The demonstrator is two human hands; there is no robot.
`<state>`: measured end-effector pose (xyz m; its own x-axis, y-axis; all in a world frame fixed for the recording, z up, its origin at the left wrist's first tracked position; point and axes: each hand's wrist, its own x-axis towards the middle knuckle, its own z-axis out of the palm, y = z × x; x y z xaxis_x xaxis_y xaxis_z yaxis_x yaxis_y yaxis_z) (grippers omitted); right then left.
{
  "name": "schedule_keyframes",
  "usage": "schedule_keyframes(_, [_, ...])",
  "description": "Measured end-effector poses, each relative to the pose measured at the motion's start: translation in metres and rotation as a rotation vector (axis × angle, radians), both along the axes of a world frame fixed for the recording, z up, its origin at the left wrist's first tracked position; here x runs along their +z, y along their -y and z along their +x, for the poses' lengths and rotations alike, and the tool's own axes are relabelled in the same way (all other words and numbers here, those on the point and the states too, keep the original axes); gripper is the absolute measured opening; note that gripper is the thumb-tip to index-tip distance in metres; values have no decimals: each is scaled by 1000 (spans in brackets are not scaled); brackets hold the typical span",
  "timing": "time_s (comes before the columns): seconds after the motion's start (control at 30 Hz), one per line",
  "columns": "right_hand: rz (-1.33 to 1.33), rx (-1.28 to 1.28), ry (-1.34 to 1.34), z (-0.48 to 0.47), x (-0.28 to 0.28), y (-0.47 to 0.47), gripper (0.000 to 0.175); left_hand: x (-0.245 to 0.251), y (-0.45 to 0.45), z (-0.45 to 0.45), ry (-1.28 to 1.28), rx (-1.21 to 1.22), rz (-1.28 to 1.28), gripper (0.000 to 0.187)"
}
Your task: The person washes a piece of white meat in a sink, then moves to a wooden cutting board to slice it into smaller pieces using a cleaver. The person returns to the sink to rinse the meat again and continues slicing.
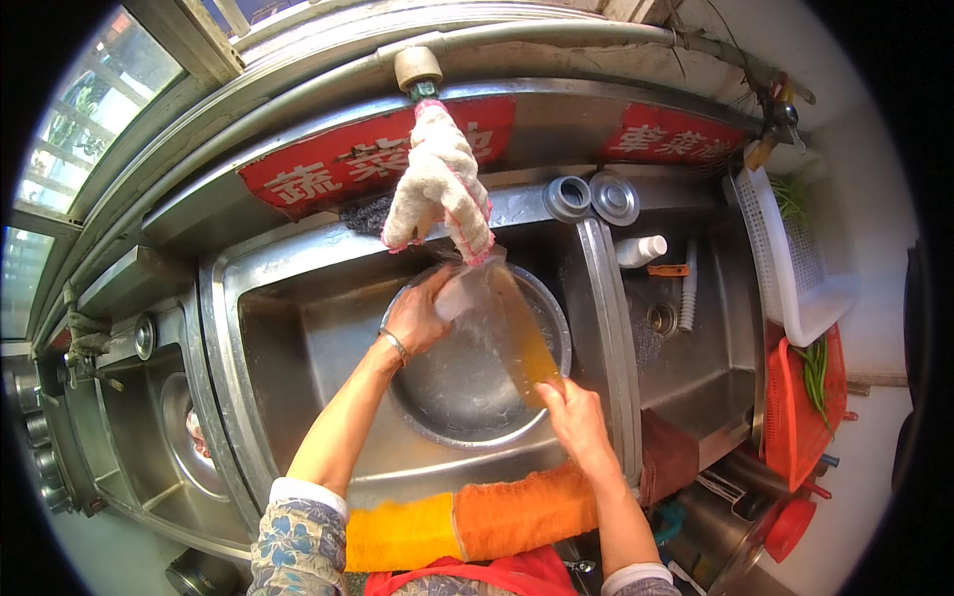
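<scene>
My left hand [419, 313], with a bracelet at the wrist, is closed round a pale, blurred object [456, 295] that I cannot name surely. My right hand [572, 408] grips the near end of a wide flat blade [525, 343], seemingly a cleaver, tilted up and away toward the tap. Water runs over both from a tap whose spout is wrapped in a white cloth glove with pink edging [445, 179]. Below them, a round metal basin [469, 441] stands in the middle sink [283, 357]. The far end of the blade is blurred by the water.
Yellow and orange cloths [522, 510] lie over the near sink edge. The right sink [715, 365] holds a white bottle [641, 251], an orange-handled tool [668, 270] and a corrugated hose. Further right are a white basket [794, 261] and a red basket [797, 417] with green vegetables. Another sink is at left.
</scene>
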<state>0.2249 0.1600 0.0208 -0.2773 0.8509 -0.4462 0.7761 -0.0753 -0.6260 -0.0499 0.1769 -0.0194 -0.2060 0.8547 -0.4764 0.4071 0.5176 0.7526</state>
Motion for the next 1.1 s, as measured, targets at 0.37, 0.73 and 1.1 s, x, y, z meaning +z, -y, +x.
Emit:
schedule_keyframes(0.37, [109, 26, -26, 6, -15, 7, 35, -19, 8, 3, -9, -16, 89, 85])
schedule_keyframes(0.73, [228, 104, 12, 7, -10, 2, 33, -15, 2, 1, -17, -4, 55, 83])
schedule_keyframes(1.1, [255, 74, 109, 10, -13, -8, 36, -12, 7, 0, 1, -9, 42, 91])
